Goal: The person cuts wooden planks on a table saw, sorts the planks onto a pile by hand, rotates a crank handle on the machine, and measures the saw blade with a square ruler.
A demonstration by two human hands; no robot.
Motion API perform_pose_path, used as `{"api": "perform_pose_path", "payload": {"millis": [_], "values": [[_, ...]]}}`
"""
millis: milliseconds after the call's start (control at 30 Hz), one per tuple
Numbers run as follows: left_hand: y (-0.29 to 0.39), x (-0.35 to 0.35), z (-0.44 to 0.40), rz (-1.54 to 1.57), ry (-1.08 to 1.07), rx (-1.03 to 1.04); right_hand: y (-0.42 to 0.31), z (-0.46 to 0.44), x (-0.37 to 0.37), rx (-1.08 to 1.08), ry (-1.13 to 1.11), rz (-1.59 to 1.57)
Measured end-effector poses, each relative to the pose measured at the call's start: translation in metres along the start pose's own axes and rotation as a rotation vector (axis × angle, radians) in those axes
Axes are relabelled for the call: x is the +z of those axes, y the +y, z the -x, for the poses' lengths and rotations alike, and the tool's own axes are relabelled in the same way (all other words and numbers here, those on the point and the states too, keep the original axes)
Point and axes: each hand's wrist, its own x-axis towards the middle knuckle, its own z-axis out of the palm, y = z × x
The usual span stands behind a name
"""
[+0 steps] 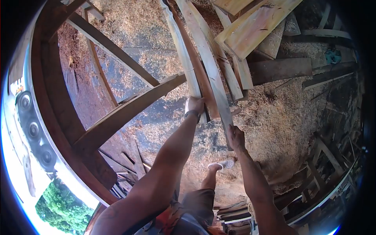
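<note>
My left hand (195, 105), with a dark band at the wrist, is closed round the near end of a long pale board (183, 55). My right hand (236, 138) grips the near end of a second long, greyish board (211, 70), its fingers wrapped about the edge. Between these two lies a reddish-brown plank face (203, 84). Both boards stretch away from me toward the top of the view. Their far ends run up to the frame's upper edge. My foot in a light shoe (223, 163) stands below, on the shavings.
Wide planks (258, 29) are stacked at the upper right. A timber frame with a sloping beam (133, 103) stands on the left. Wood shavings (270, 129) cover the ground. Scrap lumber (321, 156) is heaped at the right; a teal object (333, 56) lies farther back.
</note>
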Motion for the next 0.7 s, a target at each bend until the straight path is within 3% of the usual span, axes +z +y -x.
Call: {"api": "perform_pose_path", "payload": {"millis": [33,133,167,267,333,400,467,500,567,667,700], "values": [[0.027,-0.013,0.028,-0.118,0.038,0.101,-0.005,-0.003,-0.002,0.012,-0.004,-0.006],[0.021,-0.010,0.028,0.249,-0.065,0.075,-0.021,-0.023,-0.003,0.029,-0.021,-0.032],[0.022,-0.012,0.025,-0.112,0.001,0.144,-0.026,-0.032,-0.003,0.019,-0.034,-0.046],[0.053,-0.003,0.034,-0.130,-0.059,0.005,-0.037,-0.061,-0.002,-0.032,-0.099,-0.142],[-0.014,0.018,-0.036,0.028,-0.198,0.225,-0.037,-0.082,0.003,-0.072,-0.136,-0.143],[-0.029,0.026,-0.049,0.178,-0.279,0.199,-0.023,-0.102,0.021,-0.108,-0.146,-0.068],[0.027,0.019,-0.009,0.312,-0.301,-0.079,-0.022,-0.100,0.018,-0.107,-0.173,-0.051],[0.038,0.017,0.005,0.435,-0.331,-0.066,-0.023,-0.101,0.016,-0.109,-0.186,-0.043],[-0.018,0.037,-0.045,0.417,-0.339,0.309,-0.014,-0.105,0.024,-0.113,-0.156,-0.134],[-0.015,0.038,-0.046,0.281,-0.350,0.385,-0.010,-0.102,0.030,-0.023,-0.103,-0.301],[0.018,0.028,-0.028,0.298,-0.388,0.246,-0.010,-0.105,0.032,-0.005,-0.085,-0.332]]}}
